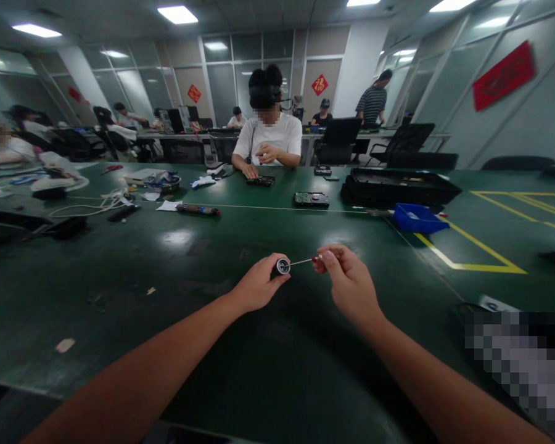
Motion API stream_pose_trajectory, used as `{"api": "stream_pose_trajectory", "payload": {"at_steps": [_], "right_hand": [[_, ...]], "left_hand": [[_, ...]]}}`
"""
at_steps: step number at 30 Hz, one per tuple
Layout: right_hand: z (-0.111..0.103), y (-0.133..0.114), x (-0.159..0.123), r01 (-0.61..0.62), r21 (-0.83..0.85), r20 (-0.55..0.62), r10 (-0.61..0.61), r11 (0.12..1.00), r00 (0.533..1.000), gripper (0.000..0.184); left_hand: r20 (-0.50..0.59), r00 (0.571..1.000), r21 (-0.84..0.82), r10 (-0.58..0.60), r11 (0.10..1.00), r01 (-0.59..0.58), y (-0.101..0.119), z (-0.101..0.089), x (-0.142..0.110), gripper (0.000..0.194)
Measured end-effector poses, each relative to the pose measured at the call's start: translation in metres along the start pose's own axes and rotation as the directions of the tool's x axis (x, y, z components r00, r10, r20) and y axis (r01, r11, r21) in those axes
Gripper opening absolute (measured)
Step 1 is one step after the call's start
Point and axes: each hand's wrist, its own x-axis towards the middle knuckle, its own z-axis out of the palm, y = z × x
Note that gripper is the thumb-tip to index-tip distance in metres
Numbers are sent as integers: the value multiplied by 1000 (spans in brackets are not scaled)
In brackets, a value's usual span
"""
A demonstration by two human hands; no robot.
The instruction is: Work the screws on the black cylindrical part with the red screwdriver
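Black cylinder point(276, 269) with a silver ring at its end: it is in your left hand, over the middle of the green table point(189, 364). Starting at your left, a white cable point(115, 198) lies loosely coiled; next along is a dark pen-shaped tool point(197, 209) with a red end. Your left hand point(258, 285) has its fingers and thumb wrapped around the cylinder, ringed end facing you. Across the table sits a co-worker point(272, 135) in a white shirt, one hand on a dark flat part point(263, 180). A thin metal rod point(300, 263) runs from the ringed end to a red handle point(315, 259); I cannot tell how far its tip goes in. Beyond lies a hard drive point(311, 199). Your right hand point(351, 280) pinches the handle between thumb and fingers. Farther right are a long black tray point(388, 194) and a blue bin point(425, 226) near yellow tape lines point(488, 269).
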Motion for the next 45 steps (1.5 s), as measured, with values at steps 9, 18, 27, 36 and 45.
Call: {"api": "stream_pose_trajectory", "payload": {"at_steps": [9,18,27,36,45], "right_hand": [[-6,-9,-5,150,-438,22,-156,886,987,30],[-5,-11,-7,246,-335,160,-202,910,966,10],[2,-4,-10,100,-101,26,-98,990,995,19],[9,11,1,-197,391,-4,216,899,976,23],[5,2,-2,-85,142,-58,94,986,994,23]], "left_hand": [[-3,1000,-10,-14,1000,14,-5,3,0,21],[8,1000,-33,-28,999,28,-3,2,0,16],[27,1000,-15,-13,1000,14,-7,4,0,16],[38,999,-45,-24,999,26,-1,0,-1,15],[27,999,0,-32,999,32,1,0,-1,18]]}}
